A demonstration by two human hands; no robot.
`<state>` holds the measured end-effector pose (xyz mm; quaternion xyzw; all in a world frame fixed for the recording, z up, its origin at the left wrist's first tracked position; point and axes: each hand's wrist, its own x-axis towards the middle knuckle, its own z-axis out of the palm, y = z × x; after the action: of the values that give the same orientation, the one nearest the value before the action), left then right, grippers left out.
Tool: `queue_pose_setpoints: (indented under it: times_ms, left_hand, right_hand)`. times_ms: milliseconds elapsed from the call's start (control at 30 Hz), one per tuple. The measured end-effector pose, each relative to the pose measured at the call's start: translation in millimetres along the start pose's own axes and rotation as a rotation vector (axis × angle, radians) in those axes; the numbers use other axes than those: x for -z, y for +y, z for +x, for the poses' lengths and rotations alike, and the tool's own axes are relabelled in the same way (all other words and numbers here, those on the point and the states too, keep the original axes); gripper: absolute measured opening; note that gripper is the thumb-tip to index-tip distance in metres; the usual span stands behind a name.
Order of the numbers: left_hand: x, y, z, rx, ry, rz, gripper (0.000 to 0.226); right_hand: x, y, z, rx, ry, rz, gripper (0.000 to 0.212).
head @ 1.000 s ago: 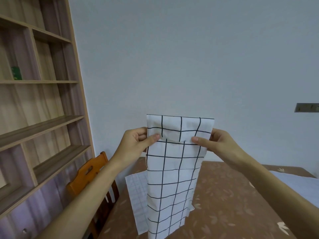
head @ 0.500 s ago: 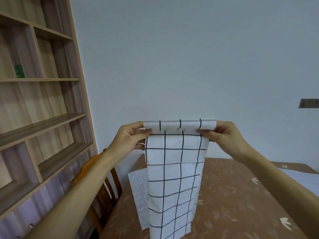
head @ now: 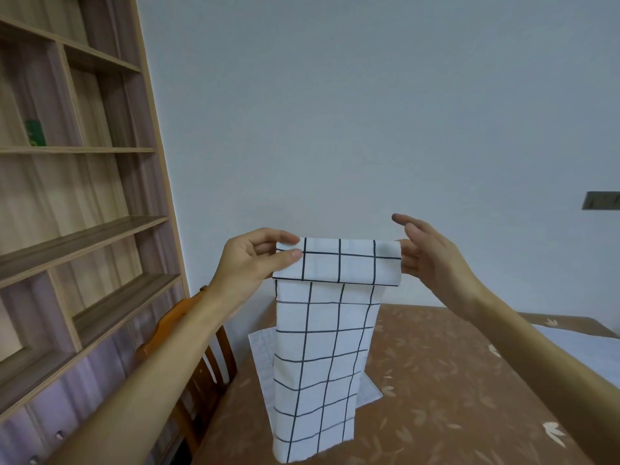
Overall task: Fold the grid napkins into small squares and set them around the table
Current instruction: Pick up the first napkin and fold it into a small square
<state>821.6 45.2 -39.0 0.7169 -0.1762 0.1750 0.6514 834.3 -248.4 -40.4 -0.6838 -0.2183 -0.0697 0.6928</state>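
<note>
A white napkin with a black grid [head: 322,357] hangs upright in the air over the table, folded into a long strip. Its top end is turned over toward me into a short flap [head: 339,261]. My left hand [head: 250,263] pinches the flap's left end between thumb and fingers. My right hand [head: 432,260] is at the flap's right end with fingers spread and straight; only the lower fingertips touch the cloth edge. The strip's bottom end rests on the table. A second, finer-grid napkin [head: 265,360] lies flat on the table behind it.
The table [head: 436,380] wears a brown leaf-pattern cloth. An orange wooden chair [head: 188,333] stands at its left side, with a tall bookshelf [head: 77,229] beyond. A white cloth [head: 577,344] lies at the table's far right. A plain wall is behind.
The turned-over flap at the top has grown deeper. My right hand has let go of its pinch and spread its fingers, while the left hand keeps hold.
</note>
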Motion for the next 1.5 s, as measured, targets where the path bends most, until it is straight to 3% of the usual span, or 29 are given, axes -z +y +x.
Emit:
queue_pose_setpoints:
  times_ms: [100, 300, 400, 633, 833, 933, 1100, 1200, 1300, 1400, 1500]
  left_hand:
    - [-4, 2, 0, -0.055, 0.001, -0.049, 0.027]
    - [-10, 7, 0, -0.148, 0.003, -0.027, 0.049]
    - [-14, 9, 0, -0.05, -0.02, -0.088, 0.053]
    - [-19, -4, -3, 0.035, -0.095, 0.051, 0.022]
    - [-34, -10, 0, -0.152, -0.013, 0.228, 0.028]
    - [-43, -13, -1, -0.263, 0.078, 0.281, 0.015]
    - [-50, -18, -3, -0.471, 0.208, 0.442, 0.014]
    - [-48, -17, -2, -0.542, 0.235, 0.527, 0.012]
    - [-45, -16, 0, -0.463, 0.225, 0.483, 0.01]
    - [-41, -12, -3, -0.224, 0.064, 0.205, 0.015]
    - [-37, -12, -6, -0.149, -0.016, 0.078, 0.018]
  right_hand:
    - [-6, 3, -4, -0.038, -0.025, -0.234, 0.069]
    - [-18, 5, -8, -0.013, -0.027, -0.143, 0.023]
    - [-14, 4, -7, 0.011, 0.021, -0.125, 0.019]
    - [-6, -2, -8, 0.091, 0.05, -0.189, 0.02]
    - [-7, 1, -9, 0.189, 0.116, -0.297, 0.015]
    - [-9, -1, -9, 0.21, 0.128, -0.293, 0.009]
    - [-15, -1, -6, 0.255, 0.185, -0.332, 0.026]
    - [-17, -2, -3, 0.288, 0.209, -0.352, 0.025]
    - [-20, -1, -2, 0.306, 0.193, -0.355, 0.024]
    - [-16, 0, 0, 0.296, 0.193, -0.369, 0.029]
    - [-13, -6, -1, 0.271, 0.171, -0.331, 0.011]
